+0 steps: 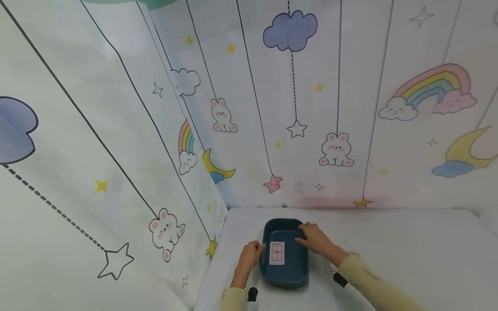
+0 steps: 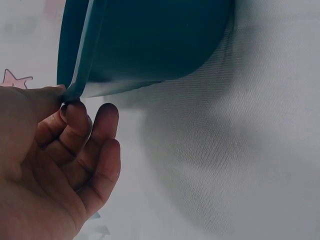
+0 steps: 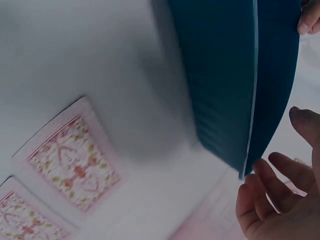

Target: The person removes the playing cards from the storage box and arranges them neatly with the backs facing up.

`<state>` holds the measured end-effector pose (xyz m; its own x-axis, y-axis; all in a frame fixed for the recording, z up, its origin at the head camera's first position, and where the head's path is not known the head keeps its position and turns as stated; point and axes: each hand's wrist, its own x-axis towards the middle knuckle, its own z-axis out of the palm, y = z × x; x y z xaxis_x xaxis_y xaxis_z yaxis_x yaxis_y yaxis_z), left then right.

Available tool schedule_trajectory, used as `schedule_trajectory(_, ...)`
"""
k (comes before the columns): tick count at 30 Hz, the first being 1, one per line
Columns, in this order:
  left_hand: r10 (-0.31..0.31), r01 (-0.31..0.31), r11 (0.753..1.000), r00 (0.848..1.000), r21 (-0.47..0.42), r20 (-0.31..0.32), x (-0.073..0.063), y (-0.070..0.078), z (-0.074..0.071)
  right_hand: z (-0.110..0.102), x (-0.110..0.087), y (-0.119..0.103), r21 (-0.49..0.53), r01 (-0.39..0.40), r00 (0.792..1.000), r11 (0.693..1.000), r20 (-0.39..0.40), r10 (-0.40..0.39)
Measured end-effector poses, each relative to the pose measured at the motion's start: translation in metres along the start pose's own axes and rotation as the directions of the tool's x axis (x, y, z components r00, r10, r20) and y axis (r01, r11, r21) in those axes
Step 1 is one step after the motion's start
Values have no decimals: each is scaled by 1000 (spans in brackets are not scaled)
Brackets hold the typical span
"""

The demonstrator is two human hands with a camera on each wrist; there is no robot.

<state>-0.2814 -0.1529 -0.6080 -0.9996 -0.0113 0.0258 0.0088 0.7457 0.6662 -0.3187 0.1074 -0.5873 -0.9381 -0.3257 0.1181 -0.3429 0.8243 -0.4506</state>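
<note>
A dark blue rectangular plastic bin (image 1: 293, 270) stands on the white table. Inside it, toward its left side, lies one playing card (image 1: 277, 253), its pink patterned back up. My left hand (image 1: 250, 255) pinches the bin's left rim between thumb and index finger, the other fingers loosely bent below, as the left wrist view shows. At the far right corner is my right hand (image 1: 316, 239); in the right wrist view its fingertips (image 3: 262, 167) touch the rim from outside, while the thumb stands apart from it.
Right of the bin, two playing cards (image 3: 77, 160) lie back up on the table, partly hidden by the right forearm in the head view. A wall sheet (image 1: 249, 164) printed with bunnies, stars and clouds rises behind the table (image 1: 424, 259) and along its left side.
</note>
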Motion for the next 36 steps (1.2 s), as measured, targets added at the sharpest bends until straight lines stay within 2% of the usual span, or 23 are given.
schedule_trajectory(4, -3, 3, 1000, 1000, 1, -6, 1, -1, 0, 10, 9, -17, -17, 8, 999, 1000, 34, -8)
schedule_trajectory(14, -16, 15, 1000, 1000, -25, -12, 4, -2, 1, 35, 20, -50, -29, 89, 990, 996, 116, -86)
schedule_trajectory(22, -15, 15, 1000, 1000, -18, -17, 6, -2, 0, 50, 28, -66, -115, 59, 976, 992, 216, -33)
schedule_trajectory(28, -4, 4, 1000, 1000, -22, -17, 4, -3, 3, 56, 28, -70, -127, -4, 957, 992, 289, 40)
schedule_trajectory(32, -22, 22, 1000, 1000, -14, -11, 3, -3, 6, 60, 29, -70, -140, -35, 949, 989, 306, 77)
schedule_trajectory(36, -41, 41, 999, 999, -14, -3, 3, -2, 6, 62, 31, -70, -151, -38, 952, 988, 296, 82)
